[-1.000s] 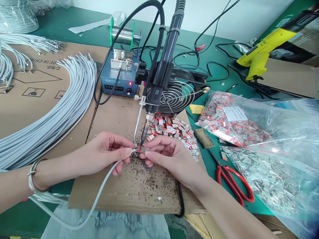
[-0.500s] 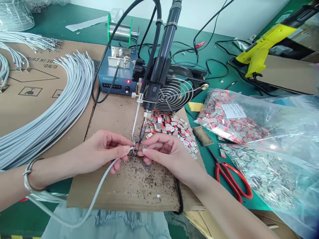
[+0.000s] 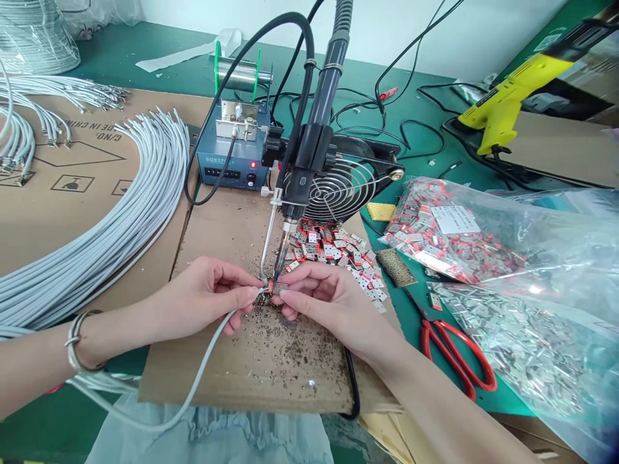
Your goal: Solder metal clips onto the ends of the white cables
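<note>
My left hand (image 3: 203,299) pinches the end of a grey cable (image 3: 200,370) and holds its tip under the mounted soldering iron (image 3: 309,148). My right hand (image 3: 324,296) pinches a small red and silver connector piece (image 3: 279,288) against the cable end. The iron's tip (image 3: 278,274) and the solder feed tube (image 3: 267,241) come down right at the point where the two hands meet. A pile of the same red and silver pieces (image 3: 338,251) lies just behind my right hand on the cardboard sheet (image 3: 232,225).
A fan (image 3: 338,183) and a blue solder feeder (image 3: 229,161) stand behind the iron. A bundle of grey cables (image 3: 111,219) curves at the left. Clear bags of parts (image 3: 449,232) lie at the right, red scissors (image 3: 454,361) beside them, a yellow glue gun (image 3: 512,96) beyond.
Both hands keep their grips under the iron's tip. Only the camera view shifted slightly.
</note>
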